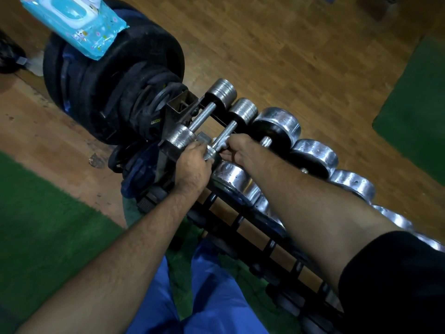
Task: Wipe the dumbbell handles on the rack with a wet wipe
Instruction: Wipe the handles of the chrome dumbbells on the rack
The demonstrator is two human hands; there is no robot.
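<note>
A black rack carries a row of chrome dumbbells. The second small dumbbell from the far end lies with its knurled handle pointing toward me. My left hand grips the near head of that dumbbell. My right hand pinches a white wet wipe around the near part of the handle. The first small dumbbell lies beside it on the left. Larger chrome dumbbells follow to the right, partly hidden under my right forearm.
A stack of black weight plates stands at the rack's far end, with a blue pack of wet wipes on top. Wooden floor surrounds the rack; green mats lie left and far right. My blue trousers show below.
</note>
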